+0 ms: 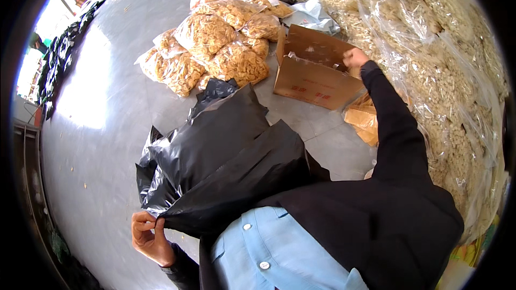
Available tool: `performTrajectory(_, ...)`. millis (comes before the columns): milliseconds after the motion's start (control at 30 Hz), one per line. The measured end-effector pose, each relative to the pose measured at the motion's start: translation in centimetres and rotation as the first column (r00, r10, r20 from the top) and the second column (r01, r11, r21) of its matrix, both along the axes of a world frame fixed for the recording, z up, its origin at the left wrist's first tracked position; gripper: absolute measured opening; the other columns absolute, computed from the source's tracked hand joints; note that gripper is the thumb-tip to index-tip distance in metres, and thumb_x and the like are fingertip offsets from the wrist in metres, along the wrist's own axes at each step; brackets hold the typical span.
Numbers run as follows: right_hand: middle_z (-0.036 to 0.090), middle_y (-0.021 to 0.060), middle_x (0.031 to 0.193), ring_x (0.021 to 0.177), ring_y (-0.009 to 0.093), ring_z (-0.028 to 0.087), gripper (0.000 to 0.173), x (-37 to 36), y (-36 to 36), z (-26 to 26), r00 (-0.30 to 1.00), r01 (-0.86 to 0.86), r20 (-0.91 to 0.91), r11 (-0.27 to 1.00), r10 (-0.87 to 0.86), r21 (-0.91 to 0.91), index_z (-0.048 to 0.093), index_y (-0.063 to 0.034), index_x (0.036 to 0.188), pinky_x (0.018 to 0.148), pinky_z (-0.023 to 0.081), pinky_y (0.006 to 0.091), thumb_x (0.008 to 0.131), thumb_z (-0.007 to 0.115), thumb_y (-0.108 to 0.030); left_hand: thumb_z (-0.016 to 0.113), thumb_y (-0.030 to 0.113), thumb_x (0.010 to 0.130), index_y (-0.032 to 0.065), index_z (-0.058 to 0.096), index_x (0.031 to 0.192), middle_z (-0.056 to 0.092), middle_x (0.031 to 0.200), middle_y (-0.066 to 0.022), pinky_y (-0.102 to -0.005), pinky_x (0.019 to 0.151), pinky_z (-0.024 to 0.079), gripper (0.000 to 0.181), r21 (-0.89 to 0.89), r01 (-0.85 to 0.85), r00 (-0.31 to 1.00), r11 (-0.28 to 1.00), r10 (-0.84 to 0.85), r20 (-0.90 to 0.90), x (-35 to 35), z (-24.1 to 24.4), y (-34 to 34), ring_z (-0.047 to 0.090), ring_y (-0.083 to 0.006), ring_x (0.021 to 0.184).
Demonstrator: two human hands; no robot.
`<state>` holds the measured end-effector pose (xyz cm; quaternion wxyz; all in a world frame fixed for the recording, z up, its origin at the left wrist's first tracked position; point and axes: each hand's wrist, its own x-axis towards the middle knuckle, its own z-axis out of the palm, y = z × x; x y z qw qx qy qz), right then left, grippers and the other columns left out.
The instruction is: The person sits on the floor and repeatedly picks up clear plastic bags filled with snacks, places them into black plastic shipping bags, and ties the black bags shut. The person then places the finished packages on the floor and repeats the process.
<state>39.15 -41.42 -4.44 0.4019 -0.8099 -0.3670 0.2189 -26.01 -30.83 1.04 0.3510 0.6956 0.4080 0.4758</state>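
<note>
Between thumb and fingers my left hand (149, 235) pinches the lower left edge of a large black plastic bag (229, 145). The bag spreads across my front, creased and shiny at its left side. Out to the upper right, my right hand (355, 60) is at the right rim of an open cardboard box (318, 80) that stands on the floor. Those fingers are blurred and partly hidden, so I cannot make out whether they hold the box or something else. Red writing is on the near side of the box.
Clear bags of dried yellowish pieces (221, 36) are heaped left of the box. Large clear sacks of pale material (419, 60) line the right side. Brown paper packets (363, 121) lie below the box. A row of black bags (64, 60) stands far left on the grey floor (121, 161).
</note>
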Motion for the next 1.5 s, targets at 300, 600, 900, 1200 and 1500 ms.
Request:
performTrajectory(300, 0.052, 0.009, 0.127, 0.116, 0.023, 0.051, 0.03, -9.6, 3.0, 3.0, 0.452, 0.062, 0.878, 0.977, 0.156, -0.206, 0.059, -0.0071, 0.112, 0.096, 0.041, 0.0371, 0.083, 0.06, -0.01, 0.061, -0.017, 0.062, 0.0048, 0.044, 0.067, 0.05, 0.075, -0.0064, -0.0241, 0.068, 0.037, 0.028, 0.009, -0.038, 0.999, 0.999, 0.038, 0.03, -0.4, -0.4, 0.0, 0.046, -0.0133, 0.071)
performTrajectory(600, 0.063, 0.0124, 0.095, 0.091, 0.022, 0.059, 0.064, -23.6, 1.8, 5.5, 0.728, -0.682, -0.15, 0.729, 0.668, -0.062, 0.058, 0.0036, 0.104, 0.082, 0.045, 0.0305, 0.073, 0.069, -0.051, 0.06, -0.015, 0.066, 0.0051, 0.042, 0.067, 0.049, 0.078, -0.0056, -0.0242, 0.069, 0.037, 0.027, 0.007, -0.02, 1.0, 1.0, 0.02, -0.002, -0.5, -0.1, -0.4, 0.045, -0.0124, 0.073)
performTrajectory(900, 0.049, 0.0072, 0.066, 0.062, 0.017, 0.048, 0.022, -29.3, 0.1, 3.0, 0.973, -0.216, 0.198, 0.774, 0.119, 0.595, 0.049, 0.0002, 0.069, 0.058, 0.038, 0.0255, 0.076, 0.069, -0.007, 0.059, -0.01, 0.076, 0.0041, 0.046, 0.075, 0.051, 0.081, -0.0052, -0.0212, 0.068, 0.037, 0.019, 0.002, -0.148, 0.986, 0.989, 0.147, 0.081, 0.2, -1.2, -0.3, 0.045, -0.0102, 0.073)
performTrajectory(1200, 0.043, -0.0067, 0.068, 0.064, 0.002, 0.038, 0.027, -28.3, 2.8, -5.5, 0.807, -0.208, -0.503, 0.946, 0.309, 0.248, 0.046, -0.0063, 0.068, 0.056, 0.032, 0.0215, 0.084, 0.065, -0.017, 0.061, -0.001, 0.083, 0.0079, 0.05, 0.073, 0.053, 0.073, 0.0029, -0.0174, 0.062, 0.036, 0.017, -0.557, 0.209, 0.925, 0.804, 0.023, 0.38, 1.9, -12.2, 3.3, 0.047, -0.0041, 0.066)
performTrajectory(1500, 0.057, -0.0035, 0.077, 0.071, 0.003, 0.05, 0.025, -29.2, 2.1, -5.6, 0.751, -0.139, -0.619, 0.972, 0.228, 0.189, 0.06, -0.0012, 0.08, 0.062, 0.039, 0.0185, 0.088, 0.061, -0.025, 0.058, -0.002, 0.085, 0.0013, 0.049, 0.105, 0.052, 0.091, -0.0014, -0.0206, 0.079, 0.042, 0.022, -0.417, 0.156, 0.892, 0.896, 0.053, 0.448, 4.2, -13.6, 1.2, 0.052, -0.0077, 0.083)
